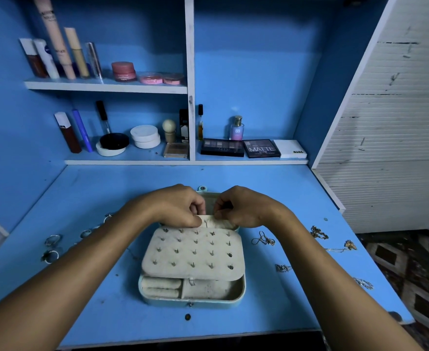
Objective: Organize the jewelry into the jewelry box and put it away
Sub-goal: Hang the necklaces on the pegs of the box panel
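Jewelry box [191, 298]: open, mid-counter [271, 188]; rings [52, 240] left, necklaces [318, 233] right.
Left hand [175, 207]: grip pinching pouch edge [214, 221].
Right hand [241, 207]: pinching same edge.

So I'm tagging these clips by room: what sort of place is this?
Most likely a dressing table at home: a blue desk under shelves of makeup, eyeshadow palettes, a perfume bottle, and an open jewelry box.

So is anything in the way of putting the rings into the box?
Partly. The earring panel lies flat over most of the jewelry box, and both hands work at its far edge. Only the ring rolls at the near left show uncovered. The rings lie left.
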### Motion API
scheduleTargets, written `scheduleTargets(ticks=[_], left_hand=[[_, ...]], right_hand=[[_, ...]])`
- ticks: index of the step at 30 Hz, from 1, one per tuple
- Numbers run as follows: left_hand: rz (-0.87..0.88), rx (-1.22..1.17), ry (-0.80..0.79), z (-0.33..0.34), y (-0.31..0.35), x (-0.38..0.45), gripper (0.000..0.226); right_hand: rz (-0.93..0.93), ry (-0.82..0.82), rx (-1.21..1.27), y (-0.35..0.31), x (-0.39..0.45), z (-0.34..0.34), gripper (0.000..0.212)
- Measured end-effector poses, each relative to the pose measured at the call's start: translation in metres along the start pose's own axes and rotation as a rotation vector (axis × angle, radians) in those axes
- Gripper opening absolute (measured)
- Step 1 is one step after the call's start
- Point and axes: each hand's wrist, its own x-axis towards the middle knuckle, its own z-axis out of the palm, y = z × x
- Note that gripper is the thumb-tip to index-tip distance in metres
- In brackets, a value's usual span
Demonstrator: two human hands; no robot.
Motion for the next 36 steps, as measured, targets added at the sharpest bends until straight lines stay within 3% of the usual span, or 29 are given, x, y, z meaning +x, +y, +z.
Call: scheduleTargets(ticks=[9,17,26,36], left_hand=[[0.014,-0.034,0.113,0.008,-0.006,0.004,0.008],[0.042,-0.027,0.145,0.010,-0.005,0.008,0.011],[0.181,-0.093,0.287,0.017,0.026,0.024,0.014],[0.345,-0.029,0.135,0.037,0.092,0.031,0.004]], right_hand=[[0.037,0.087,0.025,-0.001,0.000,0.006,0.006],[-0.021,0.231,0.033,0.003,-0.008,0.011,0.012],[-0.010,0.438,0.226,0.031,-0.049,-0.003,0.006],[0.205,0.422,0.171,0.074,-0.110,-0.014,0.009]])
